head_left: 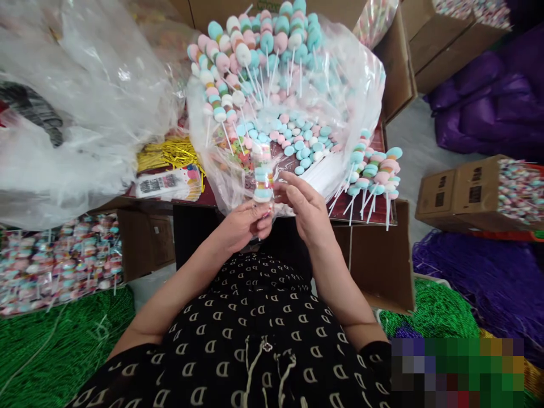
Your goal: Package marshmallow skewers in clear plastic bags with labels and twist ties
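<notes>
My left hand (pixel 249 221) is closed around the lower end of a candy skewer (pixel 263 174), which stands upright in a clear wrapper. Pink, white and blue candies with gummy rings between them show through the film. Just to its right is my right hand (pixel 306 203), fingers stretched out and apart; whether its fingertips touch the wrapper I cannot tell. Behind them, a large clear plastic bag (pixel 361 73) lies spread out. Many candy skewers (pixel 266 42) are heaped on it, with loose candies (pixel 306 141), gummy rings (pixel 238 156) and white sticks (pixel 318 178) nearer me.
Yellow twist ties (pixel 168 154) and printed wrappers (pixel 170 182) lie at the table's left. More skewers (pixel 374 170) sit at its right corner. Cardboard boxes (pixel 459 187) of wrapped candy flank the table. Green bead strands (pixel 63 340) and purple ones (pixel 480 283) cover the floor.
</notes>
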`<state>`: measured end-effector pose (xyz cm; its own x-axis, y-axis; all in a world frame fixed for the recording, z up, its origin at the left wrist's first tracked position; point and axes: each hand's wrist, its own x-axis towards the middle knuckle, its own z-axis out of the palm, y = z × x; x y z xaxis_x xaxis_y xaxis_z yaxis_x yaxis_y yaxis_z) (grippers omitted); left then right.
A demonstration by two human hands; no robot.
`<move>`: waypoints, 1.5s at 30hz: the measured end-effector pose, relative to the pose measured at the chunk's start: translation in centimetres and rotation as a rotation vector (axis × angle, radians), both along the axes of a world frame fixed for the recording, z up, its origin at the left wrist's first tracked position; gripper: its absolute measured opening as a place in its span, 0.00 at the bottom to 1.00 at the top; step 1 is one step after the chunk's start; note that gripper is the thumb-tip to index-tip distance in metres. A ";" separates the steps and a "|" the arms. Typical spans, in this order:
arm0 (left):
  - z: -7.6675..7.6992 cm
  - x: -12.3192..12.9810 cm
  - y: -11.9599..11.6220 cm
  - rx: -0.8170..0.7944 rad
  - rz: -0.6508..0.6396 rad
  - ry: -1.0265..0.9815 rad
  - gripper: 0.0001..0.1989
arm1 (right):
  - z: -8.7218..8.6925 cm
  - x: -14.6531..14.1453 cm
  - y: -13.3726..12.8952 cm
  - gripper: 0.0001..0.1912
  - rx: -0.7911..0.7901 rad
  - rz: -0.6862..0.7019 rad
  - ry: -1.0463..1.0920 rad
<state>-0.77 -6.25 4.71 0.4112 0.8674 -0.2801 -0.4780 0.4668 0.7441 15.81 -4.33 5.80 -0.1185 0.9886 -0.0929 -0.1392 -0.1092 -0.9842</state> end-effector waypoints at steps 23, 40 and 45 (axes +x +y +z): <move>-2.0 -0.4 -0.5 0.089 -0.176 0.281 0.27 | -1.6 -3.5 0.3 0.23 -0.152 0.126 0.229; -1.6 -0.2 -1.3 -0.130 -0.183 0.112 0.19 | -1.2 -3.5 1.5 0.34 -0.060 0.092 0.226; -0.9 -0.5 -0.9 -0.130 -0.127 0.077 0.09 | -2.1 -2.7 2.5 0.36 0.024 0.027 0.179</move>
<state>-1.24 -7.13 3.83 0.4881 0.7644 -0.4212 -0.3529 0.6142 0.7059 13.08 -1.85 3.71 -0.1575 0.9865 -0.0441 -0.3095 -0.0917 -0.9465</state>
